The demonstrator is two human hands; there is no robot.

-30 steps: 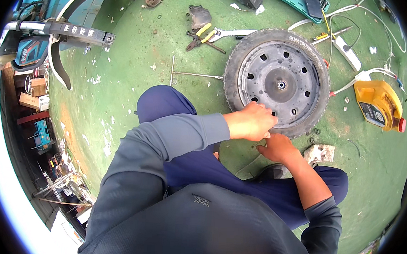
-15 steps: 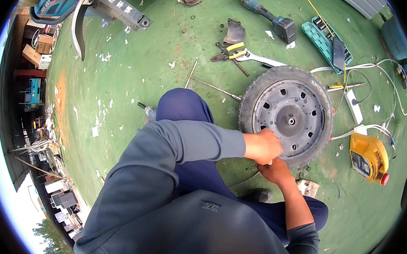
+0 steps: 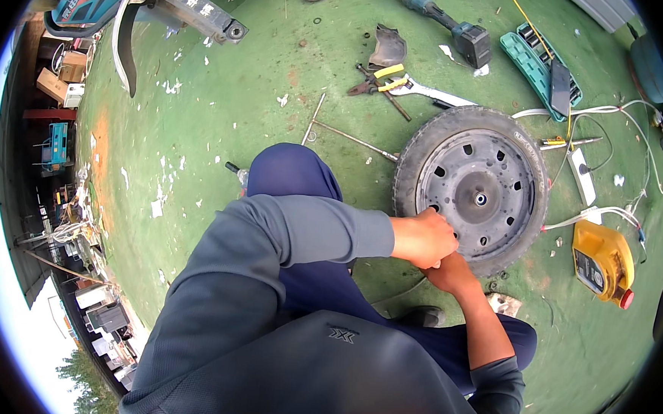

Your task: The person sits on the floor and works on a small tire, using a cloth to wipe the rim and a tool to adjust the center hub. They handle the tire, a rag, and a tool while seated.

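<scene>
A wheel with a black tyre and a dark grey rim (image 3: 510, 172) lies flat on the green floor in front of me. At its near left edge, my left hand (image 3: 424, 239) is closed into a fist, its knuckles over the tyre and rim edge. Just below and touching it, my right hand (image 3: 450, 275) is closed too, the fingers tucked under the left one. Whatever the two hands grip, if anything, is hidden behind the fingers.
Beyond the wheel lie yellow-handled pliers (image 3: 377, 82), an adjustable wrench (image 3: 429, 92), a T-shaped rod (image 3: 354, 140) and a cordless power tool (image 3: 452, 28). To the right are a green socket case (image 3: 537, 71), a power strip (image 3: 582, 177), cables and a yellow jug (image 3: 603, 261).
The whole view has shifted slightly, so the wheel and floor things sit a little further right. My hands stay closed together at the same edge of the wheel.
</scene>
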